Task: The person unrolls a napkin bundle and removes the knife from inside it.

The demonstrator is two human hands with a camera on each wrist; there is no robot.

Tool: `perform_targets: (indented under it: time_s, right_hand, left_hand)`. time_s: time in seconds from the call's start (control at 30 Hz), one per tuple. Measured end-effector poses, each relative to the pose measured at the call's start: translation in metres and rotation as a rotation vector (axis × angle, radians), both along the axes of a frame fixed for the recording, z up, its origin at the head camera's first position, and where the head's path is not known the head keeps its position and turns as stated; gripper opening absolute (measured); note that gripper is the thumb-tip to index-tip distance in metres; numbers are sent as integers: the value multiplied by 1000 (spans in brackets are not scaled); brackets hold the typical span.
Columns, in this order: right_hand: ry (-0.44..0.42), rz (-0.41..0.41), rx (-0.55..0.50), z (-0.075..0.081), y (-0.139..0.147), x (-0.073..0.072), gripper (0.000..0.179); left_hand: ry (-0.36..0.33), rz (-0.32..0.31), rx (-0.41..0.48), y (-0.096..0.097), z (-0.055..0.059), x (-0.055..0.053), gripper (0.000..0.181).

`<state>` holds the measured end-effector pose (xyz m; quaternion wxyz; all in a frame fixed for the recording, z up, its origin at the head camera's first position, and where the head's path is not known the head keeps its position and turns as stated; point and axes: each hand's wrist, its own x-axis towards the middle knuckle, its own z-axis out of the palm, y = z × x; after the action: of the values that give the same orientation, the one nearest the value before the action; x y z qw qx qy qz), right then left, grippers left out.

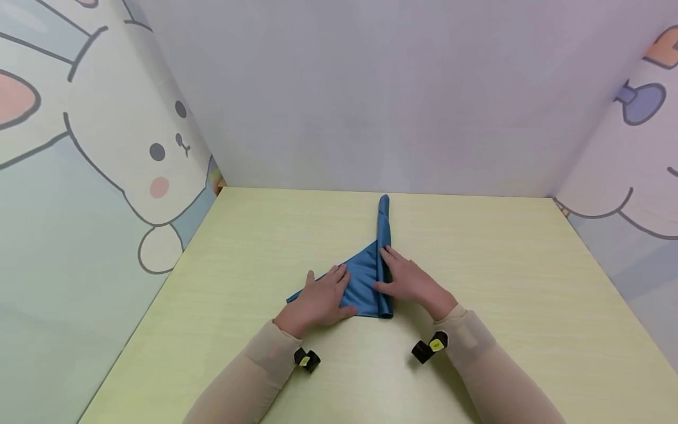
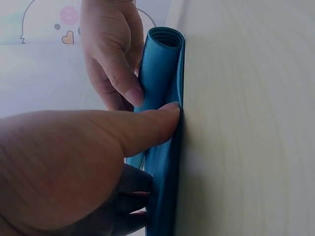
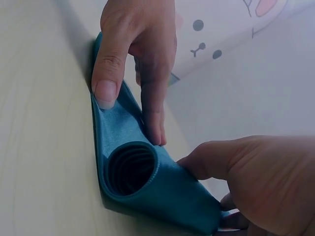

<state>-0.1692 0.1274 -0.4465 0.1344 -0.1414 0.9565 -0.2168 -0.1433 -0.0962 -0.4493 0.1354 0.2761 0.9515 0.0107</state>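
Note:
A blue satiny cloth [image 1: 362, 277] lies on the table, its right side rolled into a tube and its left side spread flat to a pointed corner. My left hand [image 1: 320, 297] rests on the flat part with fingers spread; its thumb presses near the front edge. On the rolled tube [image 3: 167, 196] sits my right hand [image 1: 413, 281], thumb and fingertips touching the roll from the right. Several spiral layers show at the tube's near end in both wrist views. In the left wrist view the fingers of the right hand [image 2: 110, 44] are partly hidden behind its thumb.
The pale wooden table [image 1: 503, 282] runs back to a plain pale wall [image 1: 371, 94]. Side panels with cartoon animals [image 1: 127, 135] stand to the left and right. Each sleeved wrist carries a small black camera [image 1: 430, 347].

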Motion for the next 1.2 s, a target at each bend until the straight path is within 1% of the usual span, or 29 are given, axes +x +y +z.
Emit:
perform_targets:
  time_s: [0.13,0.33,0.43,0.57,0.83,1.0,1.13,1.2]
  right_hand:
    - [-14,-20,-31,1,1,0,86]
    - [-20,-106,-62,2,0,1,80]
    - [-29,-121,-62,2,2,-1,79]
    - [-42,-113,-57,3,6,-2,79]
    - [-38,-71,-49,2,15,-6,78]
    - [-49,-70,-75,-1,19,-5,78]
    - [-50,-78,-118,-8,24,-5,78]
    - [-37,-67,-151,-11,28,-4,77]
  left_hand:
    - [-6,2,3,1,1,0,86]
    - [-1,7,-5,0,-2,-1,86]
    - [2,8,-6,-1,-3,-2,86]
    - [-3,7,-2,0,-4,-3,86]
    - [-5,3,9,0,-4,-2,86]
    - [-14,5,12,0,-1,-1,86]
    - [-25,11,9,1,0,-1,86]
    - [-22,13,7,1,0,-1,86]
